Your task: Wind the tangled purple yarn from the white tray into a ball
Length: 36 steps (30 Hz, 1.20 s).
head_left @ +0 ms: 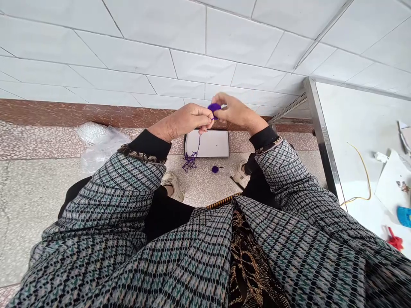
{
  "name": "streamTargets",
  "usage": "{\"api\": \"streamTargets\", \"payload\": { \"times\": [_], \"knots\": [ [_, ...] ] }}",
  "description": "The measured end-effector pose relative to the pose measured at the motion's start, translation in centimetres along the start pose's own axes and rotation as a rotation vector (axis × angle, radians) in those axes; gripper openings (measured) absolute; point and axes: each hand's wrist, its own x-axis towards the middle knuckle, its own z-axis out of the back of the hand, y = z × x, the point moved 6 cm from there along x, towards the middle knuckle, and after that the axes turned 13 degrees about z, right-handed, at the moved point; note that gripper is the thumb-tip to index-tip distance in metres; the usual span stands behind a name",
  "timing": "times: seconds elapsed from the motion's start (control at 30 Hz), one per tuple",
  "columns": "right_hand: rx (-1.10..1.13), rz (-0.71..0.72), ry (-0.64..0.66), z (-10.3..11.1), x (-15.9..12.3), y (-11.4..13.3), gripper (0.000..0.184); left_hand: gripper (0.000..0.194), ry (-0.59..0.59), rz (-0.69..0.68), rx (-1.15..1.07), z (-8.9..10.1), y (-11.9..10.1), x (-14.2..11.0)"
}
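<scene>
Held out in front of me, my right hand [231, 110] is closed with its fingers around a small, round purple yarn piece [214, 108]. Against its left side, my left hand [192, 119] pinches purple yarn near the edge of that piece. Below the left hand a yarn strand [199, 142] hangs down to a loose purple tangle [190, 161] by the tray. Whether the round piece is wound or crocheted is too small to tell.
A shallow white tray with a dark rim [207, 143] lies on the floor below my hands. Near it sits a small purple yarn piece [215, 169] with a tail. Clear plastic bags [104, 145] lie left. A white table [356, 128] on the right bears a yellow cord [367, 173].
</scene>
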Motion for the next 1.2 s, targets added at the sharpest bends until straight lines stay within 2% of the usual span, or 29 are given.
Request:
{"api": "streamTargets", "payload": {
  "times": [0.07, 0.1, 0.13, 0.17, 0.2, 0.27, 0.33, 0.43, 0.5, 0.53, 0.6, 0.67, 0.73, 0.77, 0.8, 0.83, 0.87, 0.97, 1.03, 1.1, 1.2],
  "knots": [
    [0.052, -0.041, 0.311, -1.1, -0.8, -0.2, 0.031, 0.024, -0.023, 0.014, -0.024, 0.7, 0.1, -0.2],
    [0.130, -0.028, 0.418, -1.5, -1.3, 0.0, 0.034, 0.024, -0.033, 0.018, -0.038, 1.0, 0.2, -0.2],
    [0.219, 0.006, 0.463, -1.5, -1.6, 0.4, 0.040, 0.025, -0.039, 0.020, -0.055, 1.3, 0.4, -0.1],
    [0.304, 0.053, 0.441, -1.3, -1.6, 0.9, 0.047, 0.027, -0.040, 0.021, -0.075, 1.4, 0.6, 0.0],
    [0.374, 0.104, 0.361, -0.9, -1.4, 1.4, 0.055, 0.029, -0.037, 0.018, -0.095, 1.5, 0.8, 0.1],
    [0.455, 0.187, 0.114, 0.1, -0.9, 2.1, 0.070, 0.032, -0.011, 0.011, -0.127, 1.2, 1.0, 0.5],
    [0.480, 0.218, -0.127, 0.9, -0.5, 2.4, 0.075, 0.030, 0.033, 0.005, -0.130, 0.6, 1.1, 0.7],
    [0.416, 0.164, -0.366, 1.1, -0.1, 2.0, 0.058, 0.025, 0.078, -0.011, -0.078, -0.5, 0.7, 0.6],
    [0.222, 0.130, -0.443, 1.4, -0.1, 1.8, 0.037, 0.026, 0.090, -0.022, -0.015, -1.0, 0.3, 0.3],
    [0.087, 0.123, -0.438, 1.7, -0.1, 1.9, 0.030, 0.027, 0.095, -0.024, 0.013, -1.0, 0.2, 0.2],
    [-0.164, 0.098, -0.286, 1.7, -0.2, 1.9, 0.025, 0.028, 0.092, -0.021, 0.031, -0.8, 0.1, 0.0],
    [-0.224, 0.042, 0.030, 1.0, -0.7, 1.5, 0.024, 0.027, 0.057, -0.010, -0.018, -0.2, 0.2, -0.1],
    [-0.072, 0.016, 0.376, -0.3, -1.9, 1.5, 0.027, 0.025, 0.019, 0.018, -0.096, 0.5, 0.6, 0.0],
    [0.041, 0.030, 0.484, -0.7, -2.5, 1.7, 0.034, 0.024, 0.012, 0.034, -0.134, 0.7, 0.8, 0.1],
    [0.153, 0.067, 0.519, -0.9, -2.8, 2.2, 0.045, 0.023, 0.015, 0.048, -0.163, 0.8, 1.1, 0.2],
    [0.245, 0.112, 0.486, -0.7, -2.9, 2.7, 0.057, 0.022, 0.026, 0.055, -0.181, 0.7, 1.3, 0.3],
    [0.307, 0.152, 0.397, -0.4, -2.7, 3.0, 0.068, 0.023, 0.040, 0.051, -0.194, 0.5, 1.4, 0.4],
    [0.355, 0.198, 0.020, 1.5, -2.0, 3.3, 0.086, 0.024, 0.110, -0.002, -0.218, -0.1, 2.0, 0.7],
    [0.354, 0.208, -0.202, 3.2, -1.9, 3.4, 0.087, 0.025, 0.173, -0.039, -0.244, -0.4, 2.8, 0.8],
    [0.341, 0.234, -0.362, 5.2, -2.0, 3.5, 0.083, 0.032, 0.229, -0.033, -0.268, -0.5, 4.4, 0.9],
    [0.389, 0.356, -0.425, 8.8, -2.7, 3.6, 0.073, 0.054, 0.296, 0.064, -0.268, -0.6, 8.1, 0.7]
  ]
}}
